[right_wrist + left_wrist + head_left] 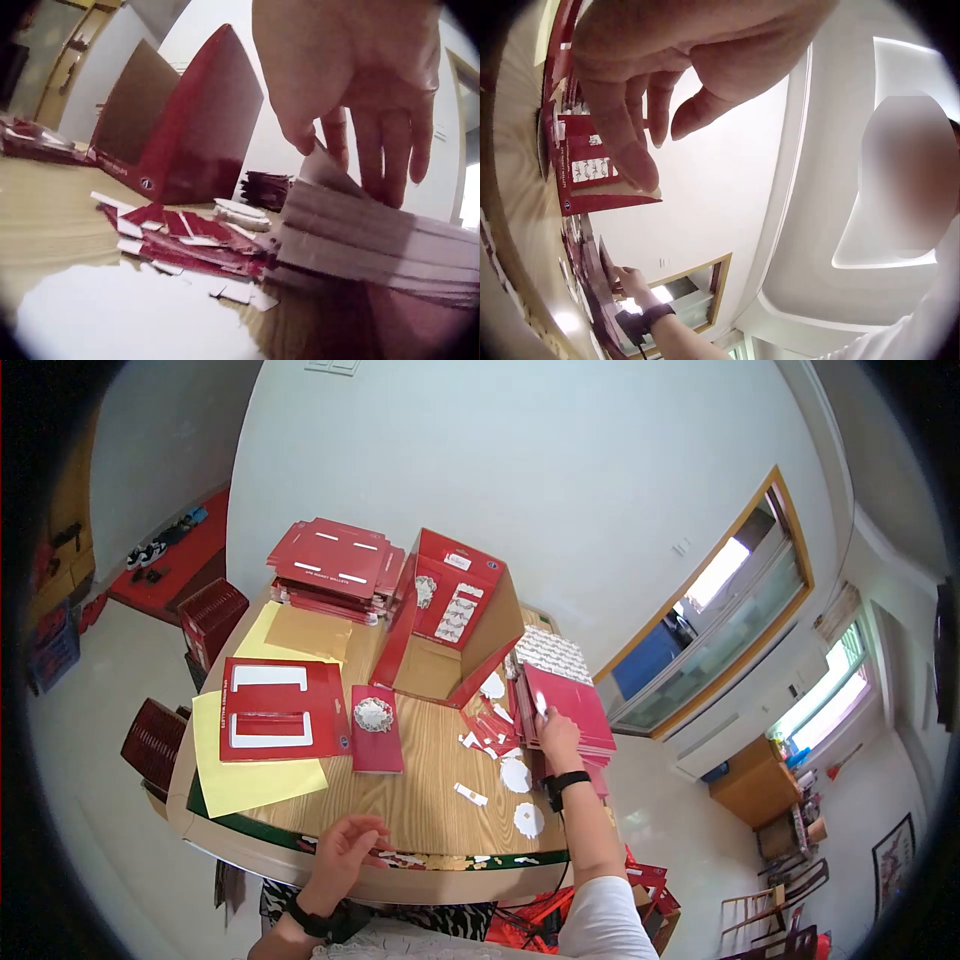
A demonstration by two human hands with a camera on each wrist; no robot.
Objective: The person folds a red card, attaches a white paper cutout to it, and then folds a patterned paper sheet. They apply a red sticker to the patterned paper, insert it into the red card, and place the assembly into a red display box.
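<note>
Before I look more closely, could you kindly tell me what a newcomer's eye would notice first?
Probably the open red box at the back of the table, with a red pile beside it. Next might come the right hand, pinching the top piece of the stack at the right, and the yellow paper at the left, partly under a red card.

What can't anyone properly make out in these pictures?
Head view: small print on the red cardboard box, too tiny to read.
Head view: part of the red card stack, hidden under the right hand.
Right wrist view: near side of a white scalloped paper cutout, cut off by the bottom edge.
</note>
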